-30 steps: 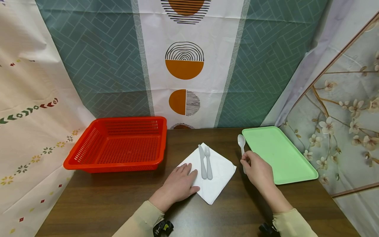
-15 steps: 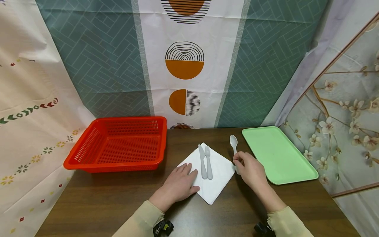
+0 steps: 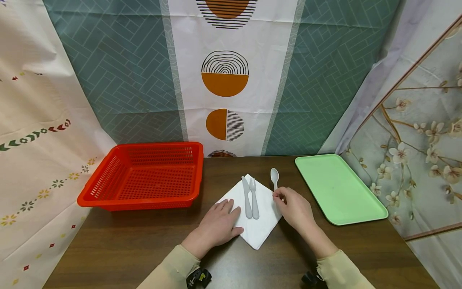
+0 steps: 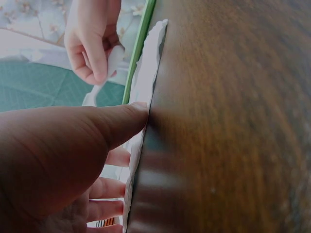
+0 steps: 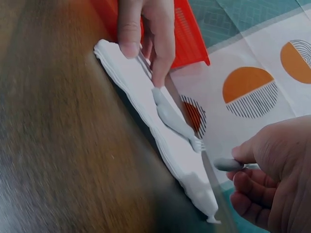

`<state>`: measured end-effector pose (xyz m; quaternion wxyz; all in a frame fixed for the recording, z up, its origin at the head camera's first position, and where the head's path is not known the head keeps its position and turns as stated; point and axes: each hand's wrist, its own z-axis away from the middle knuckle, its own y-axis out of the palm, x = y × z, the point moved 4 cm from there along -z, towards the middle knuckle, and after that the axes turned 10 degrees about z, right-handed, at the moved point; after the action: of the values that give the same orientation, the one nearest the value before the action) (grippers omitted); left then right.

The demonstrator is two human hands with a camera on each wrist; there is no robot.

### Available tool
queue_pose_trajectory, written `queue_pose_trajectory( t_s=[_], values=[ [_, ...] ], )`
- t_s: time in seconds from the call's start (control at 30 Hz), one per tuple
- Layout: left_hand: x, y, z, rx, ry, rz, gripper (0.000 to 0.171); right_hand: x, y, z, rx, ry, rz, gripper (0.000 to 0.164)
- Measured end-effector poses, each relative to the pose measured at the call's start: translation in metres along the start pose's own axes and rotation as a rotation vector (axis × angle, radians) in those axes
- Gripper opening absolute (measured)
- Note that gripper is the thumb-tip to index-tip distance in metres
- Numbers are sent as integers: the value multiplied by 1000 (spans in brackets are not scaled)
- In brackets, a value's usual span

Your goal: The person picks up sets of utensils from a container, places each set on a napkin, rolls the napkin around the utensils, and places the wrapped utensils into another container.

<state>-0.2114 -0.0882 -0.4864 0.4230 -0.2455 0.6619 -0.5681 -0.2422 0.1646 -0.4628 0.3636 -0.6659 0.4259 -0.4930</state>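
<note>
My right hand pinches a pale grey plastic spoon by its handle, over the right corner of a folded white napkin. In the right wrist view the handle end of the spoon sticks out between thumb and finger, above the napkin. A matching knife and fork lie side by side on the napkin's middle. My left hand rests on the napkin's left edge with its fingers spread. The left wrist view shows its thumb touching the napkin's edge.
A red plastic basket stands at the left back of the brown wooden table. On the right lies a light green tray. Patterned cloths hang behind and on both sides.
My right hand has moved left with the spoon, from beside the green tray to over the napkin's right corner. The left hand, knife, fork and napkin have stayed in place.
</note>
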Motion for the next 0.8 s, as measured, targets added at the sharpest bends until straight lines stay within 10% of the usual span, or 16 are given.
queue_pose_trajectory(
  t_s=[0.8],
  values=[
    [1,2,-1,-13,8,-17,64,25,27,-5,58,-26,-5,9]
  ],
)
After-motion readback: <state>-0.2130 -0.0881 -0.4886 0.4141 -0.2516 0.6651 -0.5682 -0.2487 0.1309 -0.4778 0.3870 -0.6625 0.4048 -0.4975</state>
